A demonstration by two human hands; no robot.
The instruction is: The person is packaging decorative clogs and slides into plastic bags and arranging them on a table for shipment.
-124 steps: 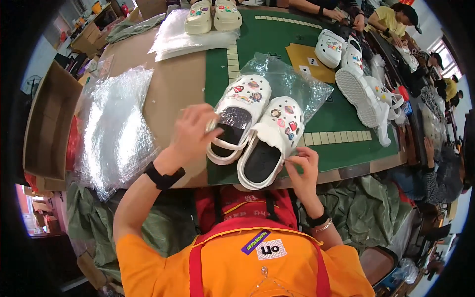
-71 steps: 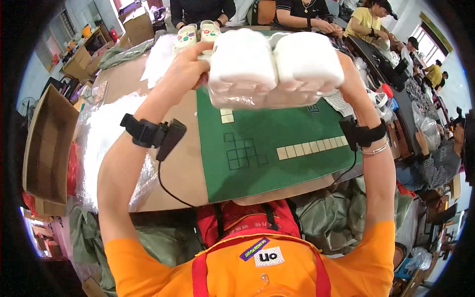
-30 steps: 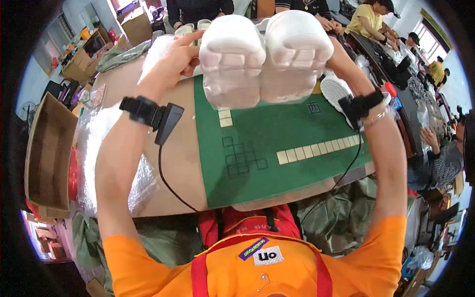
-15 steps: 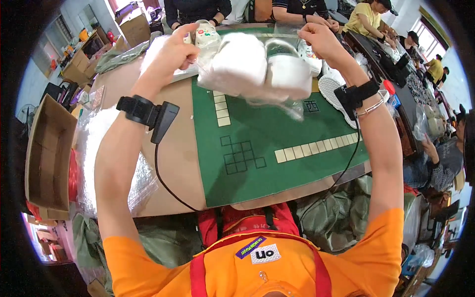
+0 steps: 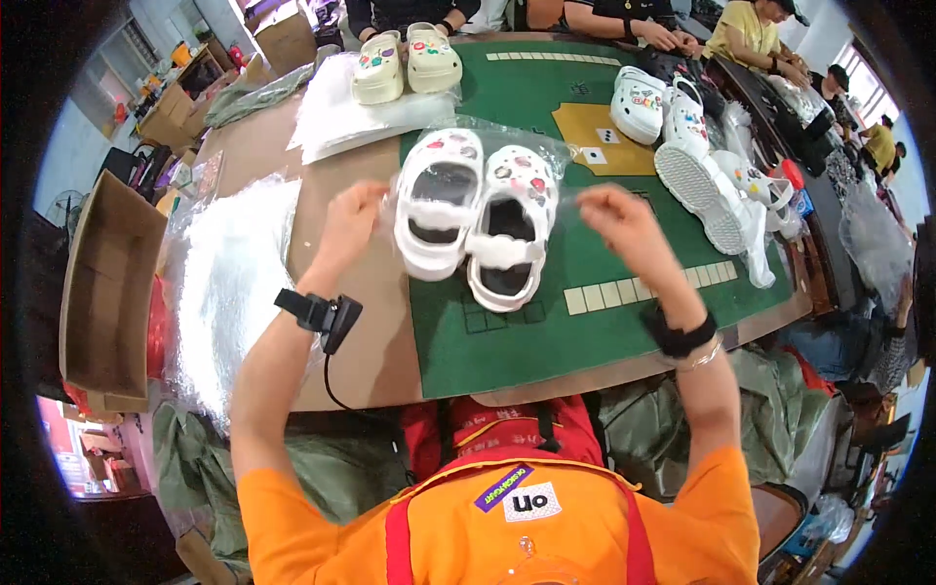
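A pair of white clogs [image 5: 516,195] with colourful charms lies inside a clear plastic bag [image 5: 554,144] in front of me on the green mat. Their heel ends point toward me. At the bag's left edge, my left hand [image 5: 349,226] is closed in a pinch on the film. My right hand [image 5: 629,226], slightly blurred, has its fingers pinched together on the right edge. Between the two hands the film is spread, and its open end is hard to make out.
Cream clogs [image 5: 434,57] sit on a stack of white sheets [image 5: 341,122] at the far left. More white clogs [image 5: 640,102] and an upturned pale sole [image 5: 697,200] stand right. Clear bags [image 5: 234,283] and a cardboard box [image 5: 102,292] are at left. Co-workers sit beyond.
The bagged clogs have turned from soles toward me to lying flat with their tops showing. Both hands have come down and nearer to me, at the bag's two sides.
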